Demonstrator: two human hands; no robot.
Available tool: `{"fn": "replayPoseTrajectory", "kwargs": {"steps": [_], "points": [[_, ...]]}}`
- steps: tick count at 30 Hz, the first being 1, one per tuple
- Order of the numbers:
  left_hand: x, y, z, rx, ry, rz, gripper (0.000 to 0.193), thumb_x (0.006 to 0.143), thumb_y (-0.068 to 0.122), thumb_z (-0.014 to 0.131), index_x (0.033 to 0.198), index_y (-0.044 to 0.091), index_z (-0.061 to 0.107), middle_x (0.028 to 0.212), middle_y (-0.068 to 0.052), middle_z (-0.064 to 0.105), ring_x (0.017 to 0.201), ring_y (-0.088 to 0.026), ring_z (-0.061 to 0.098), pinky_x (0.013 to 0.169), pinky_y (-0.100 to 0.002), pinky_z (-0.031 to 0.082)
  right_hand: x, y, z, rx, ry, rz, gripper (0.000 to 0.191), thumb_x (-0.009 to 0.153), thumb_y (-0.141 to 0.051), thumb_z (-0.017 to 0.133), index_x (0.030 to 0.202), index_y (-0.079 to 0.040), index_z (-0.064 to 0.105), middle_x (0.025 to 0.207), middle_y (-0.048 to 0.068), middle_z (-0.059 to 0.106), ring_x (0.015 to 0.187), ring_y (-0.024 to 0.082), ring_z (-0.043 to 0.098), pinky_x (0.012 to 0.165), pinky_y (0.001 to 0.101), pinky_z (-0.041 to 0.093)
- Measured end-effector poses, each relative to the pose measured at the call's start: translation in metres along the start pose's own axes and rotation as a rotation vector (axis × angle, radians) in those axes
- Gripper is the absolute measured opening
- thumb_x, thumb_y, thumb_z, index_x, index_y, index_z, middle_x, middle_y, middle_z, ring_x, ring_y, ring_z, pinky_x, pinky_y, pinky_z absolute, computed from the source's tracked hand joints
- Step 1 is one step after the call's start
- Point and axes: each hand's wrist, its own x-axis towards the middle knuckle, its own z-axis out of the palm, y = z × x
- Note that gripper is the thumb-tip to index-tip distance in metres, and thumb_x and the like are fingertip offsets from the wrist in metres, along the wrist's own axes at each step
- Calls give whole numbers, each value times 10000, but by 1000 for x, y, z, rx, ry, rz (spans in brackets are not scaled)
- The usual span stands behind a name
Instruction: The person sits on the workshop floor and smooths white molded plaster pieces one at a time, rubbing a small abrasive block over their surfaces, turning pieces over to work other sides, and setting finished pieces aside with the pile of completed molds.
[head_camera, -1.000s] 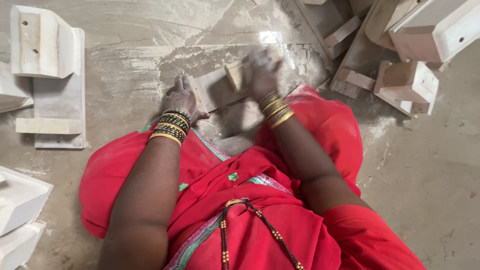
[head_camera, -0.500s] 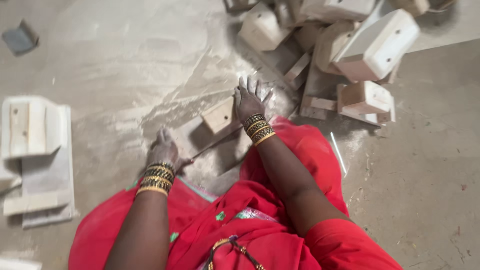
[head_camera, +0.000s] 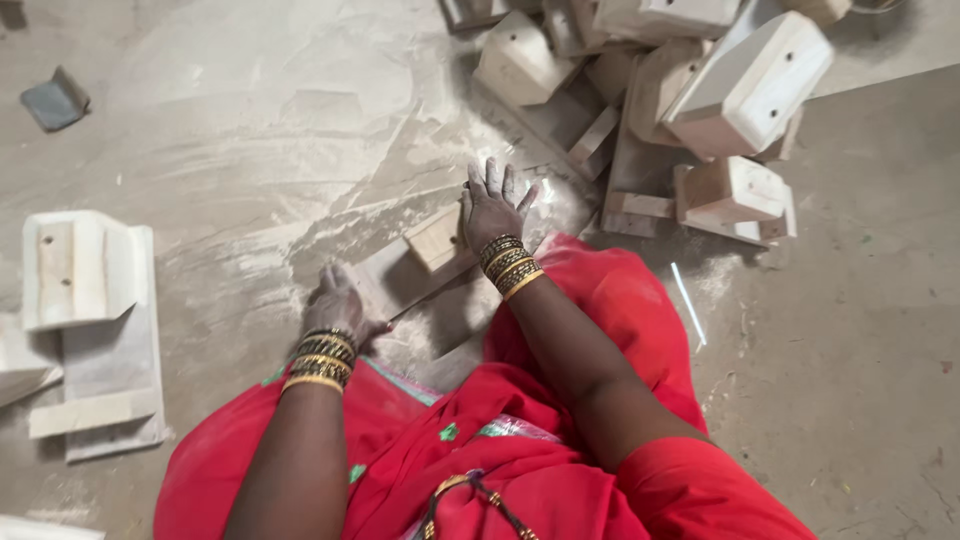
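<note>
The flat wooden board (head_camera: 400, 282) with a small wooden block (head_camera: 436, 238) fixed on top is lying on the dusty floor (head_camera: 250, 130) right in front of our knees, and we are pressing on it from both ends. Going left to right: a finished white bracket piece (head_camera: 75, 265) is sitting on a flat panel (head_camera: 110, 370) well apart from us; then our left hand (head_camera: 335, 305) is resting palm down on the board's near left edge, fingers loosely curled, gripping nothing; our right hand (head_camera: 492, 205) is spreading open with fingers splayed, flat just beside the block. We are judging the board stiff, light and dusty, so likely to slide under the palm; taking it by its long edges or by the block seems the surest hold. Further right a pile of similar wooden pieces (head_camera: 740, 90) is heaped near us. The floor is bare concrete, powdered with pale sawdust in swept arcs, and we are sitting in red cloth (head_camera: 620, 300).
</note>
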Motion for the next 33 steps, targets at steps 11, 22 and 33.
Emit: {"fn": "replayPoseTrajectory", "kwargs": {"steps": [11,22,33], "points": [[0,-11,11,-78,48,9,1443,647,571,928,1606,5,10,1688,-187,97,1424,-446,400,1123,-452,442,1,12,-5,212,-201,93,593,1075,-509,322,1611,-259,346,1620,115,341,1569,386,209,1194,687,76],[3,-14,13,-29,21,-1,1429,684,629,883,1613,25,-20,1713,-165,28,1398,-468,434,1088,-484,480,-51,-27,-1,-65,-328,-234,614,1080,-503,307,1626,-223,272,1708,92,153,1596,353,-20,1110,738,-187],[8,-12,14,-50,54,-4,1474,614,618,924,1615,37,12,1691,-145,87,1423,-443,396,1099,-484,460,-62,-34,6,-25,-208,-409,534,1064,-458,319,1559,-292,430,1677,95,235,1589,365,32,1152,692,-191]]}}
